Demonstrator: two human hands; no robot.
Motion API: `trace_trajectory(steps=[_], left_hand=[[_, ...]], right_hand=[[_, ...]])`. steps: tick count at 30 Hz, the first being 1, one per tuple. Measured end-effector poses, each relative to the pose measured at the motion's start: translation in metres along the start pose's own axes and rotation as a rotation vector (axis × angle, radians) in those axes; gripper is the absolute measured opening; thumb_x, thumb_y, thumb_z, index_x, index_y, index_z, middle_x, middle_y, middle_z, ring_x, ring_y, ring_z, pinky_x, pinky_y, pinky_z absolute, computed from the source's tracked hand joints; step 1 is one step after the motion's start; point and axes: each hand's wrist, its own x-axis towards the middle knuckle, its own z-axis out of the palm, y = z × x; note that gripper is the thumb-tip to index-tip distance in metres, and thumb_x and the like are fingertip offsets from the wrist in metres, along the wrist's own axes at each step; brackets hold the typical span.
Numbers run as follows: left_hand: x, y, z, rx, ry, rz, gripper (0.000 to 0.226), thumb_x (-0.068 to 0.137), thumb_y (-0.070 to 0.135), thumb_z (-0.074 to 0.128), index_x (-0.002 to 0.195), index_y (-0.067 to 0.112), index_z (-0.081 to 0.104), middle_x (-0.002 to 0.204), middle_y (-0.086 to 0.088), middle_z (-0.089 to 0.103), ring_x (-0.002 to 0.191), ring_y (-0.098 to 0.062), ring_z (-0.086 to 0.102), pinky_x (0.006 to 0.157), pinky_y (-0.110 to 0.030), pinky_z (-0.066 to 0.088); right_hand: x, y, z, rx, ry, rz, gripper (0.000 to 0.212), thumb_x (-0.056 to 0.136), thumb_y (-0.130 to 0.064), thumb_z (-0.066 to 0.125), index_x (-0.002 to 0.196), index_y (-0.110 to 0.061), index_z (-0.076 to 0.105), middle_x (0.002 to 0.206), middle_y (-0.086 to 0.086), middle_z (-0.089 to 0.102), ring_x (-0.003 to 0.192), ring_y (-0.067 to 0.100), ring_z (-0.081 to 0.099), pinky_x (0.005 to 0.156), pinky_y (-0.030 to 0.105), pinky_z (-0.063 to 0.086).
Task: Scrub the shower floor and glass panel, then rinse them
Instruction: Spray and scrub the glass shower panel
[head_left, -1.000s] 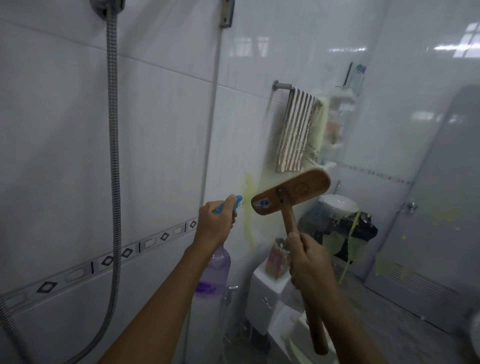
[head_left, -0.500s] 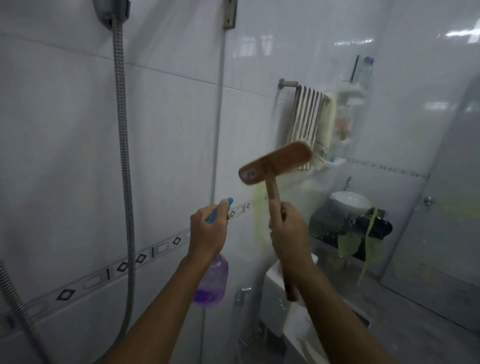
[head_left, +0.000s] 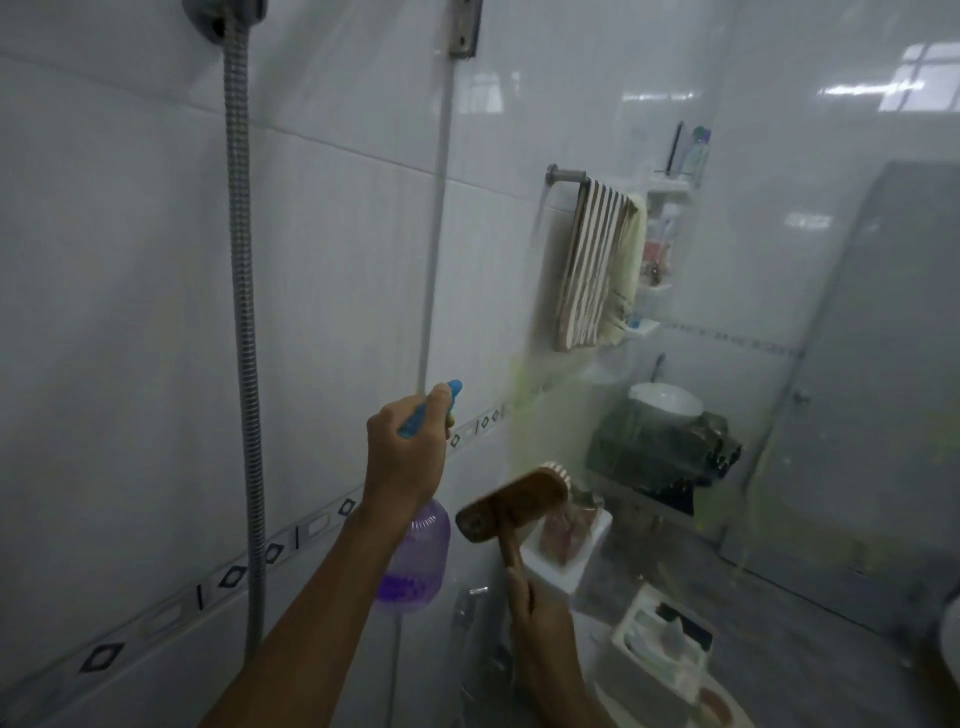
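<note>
The person stood facing the glass panel (head_left: 519, 260), which ran rightward from its vertical edge beside the tiled wall; the shower floor lay out of view. The left hand (head_left: 405, 447) had its fingers wrapped round the neck of a purple spray bottle (head_left: 413, 561), the blue nozzle poking out above the knuckles and pointing toward the glass. The right hand (head_left: 535, 618) gripped the wooden handle of a scrub brush (head_left: 511, 506) low down, fingers curled tight round it, the head tilted with its bristled end uppermost. Blur made it impossible to tell whether the bristles touched the panel. A yellow-green smear (head_left: 519, 395) ran down the glass just above the brush head, with fainter streaks farther right. The scrubbing looked only part done, and rinsing not begun. The main risks seemed to come from that low grip: a long lever on a wet handle could twist, so that the wooden back of the head, not the bristles, knocked the glass. Scrubbing without enough cleaner might spread the smear wider rather than lift it. Spraying at arm's length at a hard surface could bounce mist back toward the face.
</note>
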Motion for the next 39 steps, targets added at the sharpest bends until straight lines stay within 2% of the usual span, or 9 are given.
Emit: trace_trajectory(steps=[4,7,9,14,17,21,27,33,39], left_hand=[[0.007,0.004,-0.003,0.025,0.01,0.021,0.044,0.102,0.033,0.052,0.08,-0.001,0.07,0.073,-0.02,0.067,0.063,-0.02,0.063,0.057,-0.031,0.054],[0.008,0.007,-0.005,0.055,0.029,0.052,0.04,0.102,0.034,0.05,0.072,0.013,0.065,0.068,-0.007,0.066,0.061,-0.015,0.064,0.051,-0.017,0.05],[0.01,0.009,-0.007,0.063,0.03,0.067,0.043,0.103,0.035,0.049,0.065,0.018,0.061,0.064,-0.004,0.064,0.056,-0.009,0.061,0.048,-0.015,0.048],[0.011,0.009,-0.02,0.065,0.023,0.074,0.049,0.103,0.035,0.05,0.073,0.0,0.067,0.067,-0.016,0.066,0.052,-0.01,0.056,0.045,-0.015,0.044],[0.009,0.006,-0.022,0.093,-0.006,0.072,0.049,0.102,0.036,0.051,0.07,0.002,0.067,0.065,-0.014,0.065,0.052,-0.013,0.056,0.046,-0.02,0.045],[0.005,0.006,-0.011,0.094,-0.05,0.04,0.05,0.096,0.045,0.057,0.07,0.004,0.068,0.062,-0.013,0.065,0.052,-0.021,0.059,0.051,-0.037,0.048],[-0.033,0.014,0.049,0.045,-0.26,0.101,0.056,0.092,0.052,0.055,0.071,0.0,0.064,0.066,-0.019,0.063,0.064,-0.038,0.062,0.06,-0.056,0.054],[-0.078,0.031,0.111,-0.034,-0.441,0.167,0.07,0.088,0.062,0.047,0.061,-0.002,0.054,0.056,-0.023,0.055,0.05,-0.038,0.056,0.045,-0.052,0.047],[-0.106,0.04,0.14,-0.09,-0.559,0.193,0.057,0.092,0.055,0.049,0.068,0.006,0.063,0.057,-0.014,0.061,0.049,-0.036,0.059,0.042,-0.054,0.048]], right_hand=[[0.035,-0.103,-0.018,0.099,0.104,-0.29,0.048,0.099,-0.055,0.033,0.078,-0.02,0.057,0.069,0.0,0.057,0.063,0.013,0.055,0.057,0.028,0.047],[0.06,-0.159,-0.027,0.097,0.168,-0.413,0.049,0.1,-0.056,0.032,0.075,-0.021,0.054,0.067,0.001,0.055,0.061,0.012,0.053,0.057,0.031,0.047],[0.062,-0.151,-0.017,0.107,0.162,-0.41,0.05,0.1,-0.057,0.031,0.076,-0.02,0.055,0.066,0.0,0.054,0.059,0.01,0.051,0.055,0.029,0.045],[0.024,-0.034,0.021,0.055,0.066,-0.141,0.057,0.09,-0.064,0.025,0.083,-0.021,0.061,0.072,-0.001,0.061,0.065,0.008,0.058,0.066,0.033,0.053],[0.007,-0.004,0.024,0.138,0.071,-0.058,0.059,0.089,-0.066,0.029,0.086,-0.019,0.065,0.081,0.002,0.07,0.076,0.015,0.067,0.078,0.044,0.056],[0.011,-0.07,-0.029,0.151,0.237,-0.279,0.054,0.092,-0.06,0.03,0.077,-0.017,0.058,0.067,0.011,0.06,0.058,0.018,0.057,0.054,0.031,0.047],[-0.004,-0.168,-0.193,0.333,0.444,-0.425,0.043,0.104,-0.045,0.035,0.081,-0.012,0.051,0.052,0.0,0.041,0.041,0.015,0.039,0.039,0.026,0.035],[-0.056,-0.131,-0.253,0.44,0.515,-0.253,0.036,0.104,-0.04,0.033,0.086,-0.014,0.052,0.059,0.009,0.039,0.04,0.017,0.032,0.039,0.024,0.032],[-0.07,-0.111,-0.273,0.331,0.542,-0.251,0.043,0.101,-0.05,0.033,0.088,-0.013,0.049,0.057,0.005,0.039,0.038,0.016,0.034,0.035,0.023,0.033]])
